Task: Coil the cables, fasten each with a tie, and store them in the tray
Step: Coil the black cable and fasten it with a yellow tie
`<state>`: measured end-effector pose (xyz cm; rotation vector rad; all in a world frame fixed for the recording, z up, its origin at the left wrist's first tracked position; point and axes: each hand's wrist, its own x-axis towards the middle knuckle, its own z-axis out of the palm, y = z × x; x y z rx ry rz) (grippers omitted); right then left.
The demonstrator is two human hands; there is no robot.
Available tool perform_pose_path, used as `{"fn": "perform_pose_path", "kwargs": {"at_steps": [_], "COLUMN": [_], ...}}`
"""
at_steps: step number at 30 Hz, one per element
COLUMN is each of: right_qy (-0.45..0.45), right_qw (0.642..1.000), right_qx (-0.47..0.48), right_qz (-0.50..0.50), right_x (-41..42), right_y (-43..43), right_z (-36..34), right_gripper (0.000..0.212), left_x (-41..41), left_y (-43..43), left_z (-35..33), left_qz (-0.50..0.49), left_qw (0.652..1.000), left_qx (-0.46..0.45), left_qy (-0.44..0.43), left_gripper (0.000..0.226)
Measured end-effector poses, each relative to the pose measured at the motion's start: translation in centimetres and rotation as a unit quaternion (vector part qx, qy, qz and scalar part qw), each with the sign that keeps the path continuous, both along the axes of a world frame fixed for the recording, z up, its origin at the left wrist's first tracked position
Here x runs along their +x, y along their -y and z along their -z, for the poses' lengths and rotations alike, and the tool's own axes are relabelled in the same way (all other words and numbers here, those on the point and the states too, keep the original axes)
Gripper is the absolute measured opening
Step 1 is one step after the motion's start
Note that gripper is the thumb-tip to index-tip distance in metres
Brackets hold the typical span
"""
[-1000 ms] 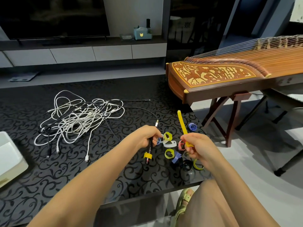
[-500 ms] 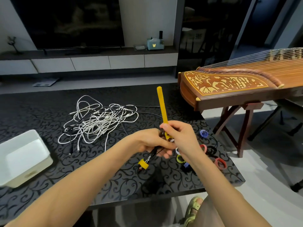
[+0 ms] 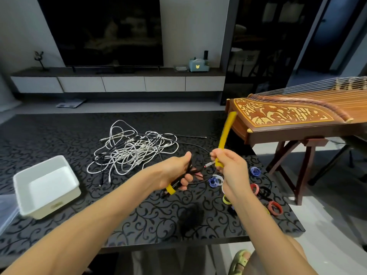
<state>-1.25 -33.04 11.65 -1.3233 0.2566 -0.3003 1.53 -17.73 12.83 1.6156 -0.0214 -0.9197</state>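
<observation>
My left hand [image 3: 179,172] grips a coiled black cable [image 3: 193,171] just above the table; a yellow tie [image 3: 170,189] wraps its lower end. My right hand [image 3: 231,167] pinches a long yellow tie strap [image 3: 225,136] that sticks up and to the right, close beside the cable's plug end. A tangle of white and black cables [image 3: 132,148] lies on the table behind my left hand. The white tray [image 3: 46,187] stands at the left with nothing visible in it. Several rolled ties [image 3: 255,171] in blue, red, yellow, white and black lie under and right of my right hand.
The black patterned table [image 3: 139,213] ends at its right edge near the ties. A wooden zither [image 3: 294,118] on a stand stands right of the table. A TV and a low cabinet [image 3: 123,83] fill the back wall. My foot in a green sandal [image 3: 240,261] shows below.
My right hand brought the yellow strap from over the tie pile to the cable in my left hand, then drew slightly right, tilting the strap. The camera view has shifted, bringing the tray further in.
</observation>
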Motion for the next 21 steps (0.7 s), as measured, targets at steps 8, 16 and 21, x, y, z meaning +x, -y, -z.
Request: {"fn": "perform_pose_path", "kwargs": {"at_steps": [8,16,21], "right_qy": [-0.167,-0.113,-0.125], "right_qw": [0.97,0.965,0.959], "right_qx": [-0.122,-0.028,-0.021], "right_qz": [-0.129,-0.236,-0.252], "right_x": [-1.4,-3.1,-3.7], "right_y": [0.4,0.5,0.5], "right_z": [1.1,1.6,1.0], "right_gripper": [0.019,0.015,0.015], "left_x": [-1.1,-1.7,-1.7], "left_y": [0.7,0.8,1.0], "left_z": [-0.4,-0.3,-0.1], "left_qz": [-0.124,-0.181,-0.233], "left_qw": [0.987,0.972,0.948], "left_qx": [-0.015,-0.069,-0.068], "left_qy": [0.1,0.132,0.206], "left_gripper": [0.054,0.033,0.029]}}
